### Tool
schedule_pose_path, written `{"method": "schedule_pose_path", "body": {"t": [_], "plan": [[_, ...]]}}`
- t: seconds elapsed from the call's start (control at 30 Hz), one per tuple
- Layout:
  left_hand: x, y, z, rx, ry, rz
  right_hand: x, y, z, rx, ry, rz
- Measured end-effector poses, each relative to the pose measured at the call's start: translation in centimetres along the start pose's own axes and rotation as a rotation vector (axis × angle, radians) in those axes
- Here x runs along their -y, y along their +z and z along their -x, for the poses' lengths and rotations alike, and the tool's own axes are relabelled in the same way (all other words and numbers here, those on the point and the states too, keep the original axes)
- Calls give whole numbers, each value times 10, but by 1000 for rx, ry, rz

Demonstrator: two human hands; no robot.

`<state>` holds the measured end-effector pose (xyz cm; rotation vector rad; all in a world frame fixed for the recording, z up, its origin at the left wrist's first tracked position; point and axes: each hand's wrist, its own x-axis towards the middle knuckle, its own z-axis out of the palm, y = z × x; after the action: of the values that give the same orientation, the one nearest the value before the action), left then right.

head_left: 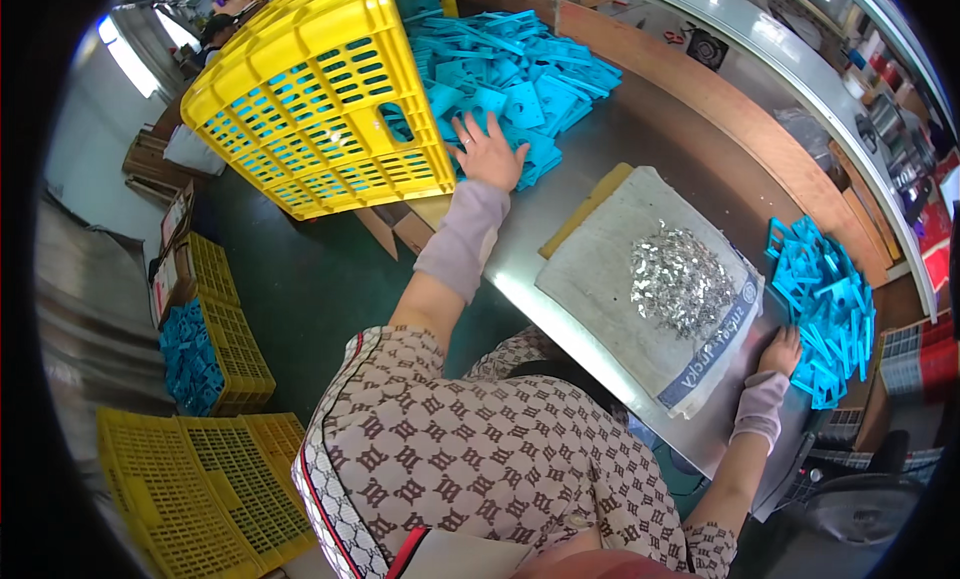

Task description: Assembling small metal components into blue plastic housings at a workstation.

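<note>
My left hand lies flat, fingers spread, on a big heap of blue plastic parts at the far end of the metal table. A yellow slotted crate is tipped on its side against that heap, with blue parts inside it. My right hand rests at the near right of the table, between a grey sack and a smaller pile of blue plastic parts. It holds nothing that I can see. A mound of small shiny metal pieces lies on the sack.
A wooden rail runs along the table's far side. On the dark floor to the left stand a yellow crate of blue parts and stacked empty yellow crates. Cardboard pieces lie under the tipped crate. A black fan stands at lower right.
</note>
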<state>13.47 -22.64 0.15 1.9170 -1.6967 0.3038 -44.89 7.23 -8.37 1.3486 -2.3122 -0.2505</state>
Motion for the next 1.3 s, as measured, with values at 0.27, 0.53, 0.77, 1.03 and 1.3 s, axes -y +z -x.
{"method": "schedule_pose_path", "body": {"t": [0.27,0.53,0.77,1.03,1.3], "plan": [[-2,32,-2,175,-8,46,-6,11,-4,-17,29,-36],[-14,11,-14,72,266,428,-17,27,1,-84,11,-159],[30,-3,-86,2,-383,-176,-15,28,2,-136,39,-267],[-41,-10,-89,282,94,73,-17,34,2,-194,58,-282],[9,-22,-171,215,-447,-396,-12,25,7,-217,117,-394]]}}
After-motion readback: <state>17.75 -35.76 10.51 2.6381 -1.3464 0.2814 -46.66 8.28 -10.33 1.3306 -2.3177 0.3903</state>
